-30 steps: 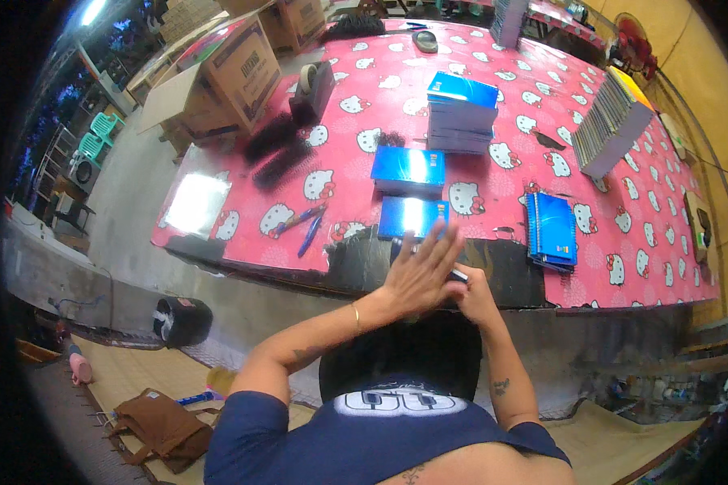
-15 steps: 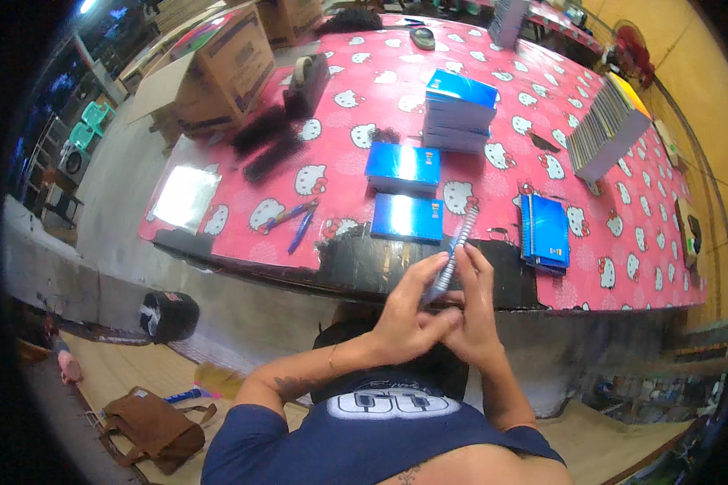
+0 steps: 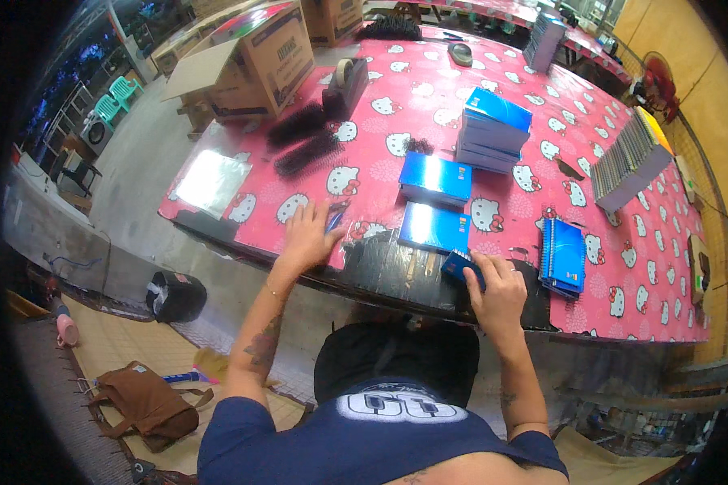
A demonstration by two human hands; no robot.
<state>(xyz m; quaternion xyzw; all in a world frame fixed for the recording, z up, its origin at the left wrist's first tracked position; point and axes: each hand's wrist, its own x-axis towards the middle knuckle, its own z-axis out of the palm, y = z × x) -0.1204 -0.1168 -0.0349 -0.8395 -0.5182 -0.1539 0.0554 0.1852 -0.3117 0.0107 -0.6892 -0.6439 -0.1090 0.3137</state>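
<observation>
My right hand grips a small blue spiral notebook by its right side at the table's near edge, fingers over the top and thumb toward me. My left hand reaches over the pink cloth with its fingers apart, beside a blue pen. Part of the pens there is hidden by that hand. Just beyond the held notebook lies a blue notebook stack, with another stack behind it. To the right, a few spiral notebooks rest in a low pile.
Farther back stand a tall notebook stack and a long row of spiral notebooks. Black bristly strips, a tape dispenser and a cardboard box occupy the left. Clear plastic sheets lie near the left corner.
My hands have parted. The left one has moved left to the pens; the right one has brought the notebook down from upright to the table's near edge.
</observation>
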